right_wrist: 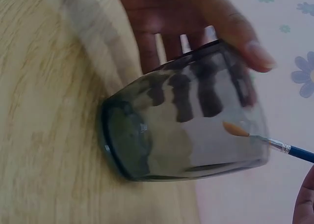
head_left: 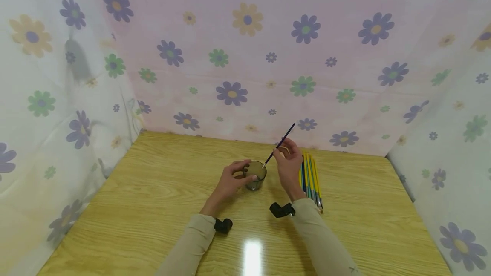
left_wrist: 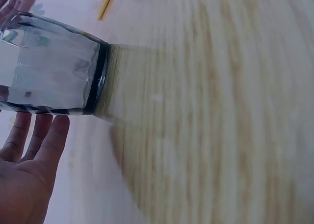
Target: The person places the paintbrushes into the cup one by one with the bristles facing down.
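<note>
A smoky grey, see-through drinking glass [head_left: 258, 167] stands upright on the wooden table. My left hand [head_left: 230, 179] holds it from the left, thumb by the rim; in the right wrist view the fingers show through the glass wall. On the other side, my right hand [head_left: 290, 168] pinches a thin paintbrush [head_left: 283, 140] by its dark handle. The brush slants down to the left, handle end up. Its orange-brown bristles [right_wrist: 236, 129] point into the mouth of the glass, and a silver ferrule [right_wrist: 272, 143] joins them to the blue handle.
Right beside my right wrist, several paintbrushes [head_left: 311, 176] with yellow, blue and green handles lie in a row, bristles towards me. Flower-printed cloth [head_left: 245, 63] hangs behind and at both sides of the wooden table [head_left: 161, 191].
</note>
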`<state>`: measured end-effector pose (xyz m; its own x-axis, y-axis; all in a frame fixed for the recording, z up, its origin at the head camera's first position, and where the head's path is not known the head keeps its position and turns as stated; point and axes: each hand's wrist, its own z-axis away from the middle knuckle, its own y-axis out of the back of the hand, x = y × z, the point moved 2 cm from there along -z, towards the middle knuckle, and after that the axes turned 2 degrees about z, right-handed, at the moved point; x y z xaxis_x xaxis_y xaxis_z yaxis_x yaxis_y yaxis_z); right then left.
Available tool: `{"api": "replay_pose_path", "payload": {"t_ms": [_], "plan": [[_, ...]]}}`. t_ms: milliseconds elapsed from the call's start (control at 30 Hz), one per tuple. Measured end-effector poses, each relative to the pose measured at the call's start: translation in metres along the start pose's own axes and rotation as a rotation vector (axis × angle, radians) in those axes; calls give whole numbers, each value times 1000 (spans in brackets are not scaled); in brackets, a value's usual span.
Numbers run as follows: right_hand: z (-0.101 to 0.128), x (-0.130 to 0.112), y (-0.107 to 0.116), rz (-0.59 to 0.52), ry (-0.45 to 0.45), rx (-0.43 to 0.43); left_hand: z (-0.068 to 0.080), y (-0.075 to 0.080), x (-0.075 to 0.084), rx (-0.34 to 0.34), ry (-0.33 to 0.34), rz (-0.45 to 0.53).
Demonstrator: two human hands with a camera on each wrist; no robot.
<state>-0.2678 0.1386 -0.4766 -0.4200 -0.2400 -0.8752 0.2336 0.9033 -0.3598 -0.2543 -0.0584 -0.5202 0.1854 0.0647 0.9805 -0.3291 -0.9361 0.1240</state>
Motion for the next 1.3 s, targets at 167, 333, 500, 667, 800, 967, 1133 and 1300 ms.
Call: {"api": "replay_pose_path", "payload": {"t_ms": [167,333,500,667,800,967,1133,1300], "plan": [[2,8,-2,30,-16,-20,0,-1,1,-3,-18,-19],[2,14,-3,32,-6,-47,0,0,2,-2,-25,-20],[2,22,-3,48,8,-71,0,0,4,-19,-28,-35],[3,27,-5,58,6,-93,0,1,6,-17,-41,-51],[5,30,-6,72,-2,-95,-1,1,6,-19,-17,-47],[6,35,-8,103,-23,-103,-2,2,7,-22,-14,-37],[8,38,-8,104,-74,-106,-3,2,5,-31,-8,-36],[9,40,-8,105,-120,-127,-3,2,5,-26,-19,-34]]}}
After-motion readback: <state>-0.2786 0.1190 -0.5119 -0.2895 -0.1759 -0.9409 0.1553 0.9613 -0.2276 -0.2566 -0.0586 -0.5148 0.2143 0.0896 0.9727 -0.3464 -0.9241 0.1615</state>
